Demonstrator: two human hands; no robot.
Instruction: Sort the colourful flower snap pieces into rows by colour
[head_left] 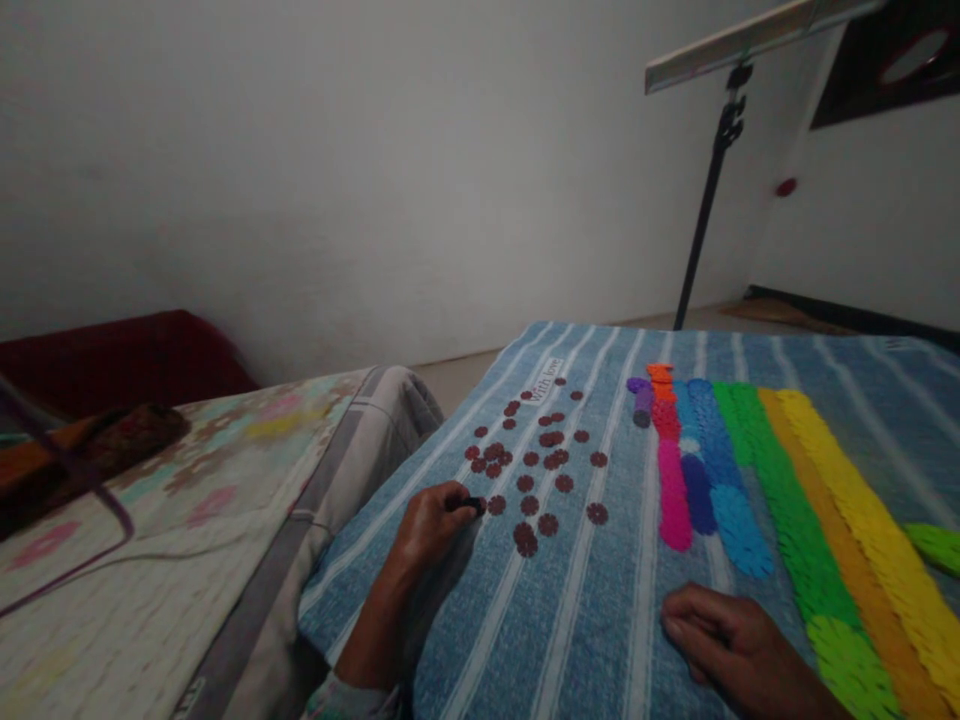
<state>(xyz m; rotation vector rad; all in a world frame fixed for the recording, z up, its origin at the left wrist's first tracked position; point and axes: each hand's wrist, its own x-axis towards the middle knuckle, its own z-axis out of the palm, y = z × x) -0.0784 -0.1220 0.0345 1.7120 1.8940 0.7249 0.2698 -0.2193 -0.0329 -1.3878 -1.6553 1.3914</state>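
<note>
My left hand (431, 525) rests on a blue striped towel (585, 620), its fingers pinched on a dark red flower-shaped disc (474, 504). Several more dark red discs (536, 465) lie scattered just right of it. My right hand (724, 640) lies at the lower right of the towel with its fingers curled under; nothing shows in it. Rows of stacked discs run away from it: pink (673, 495), blue (724, 480), green (780, 500), orange and yellow (862, 500).
A bed with a flowered sheet (150, 560) lies to the left, with a dark red cushion (120, 360) behind it. A black stand (705, 220) carrying a light bar rises beyond the towel. White walls close off the back.
</note>
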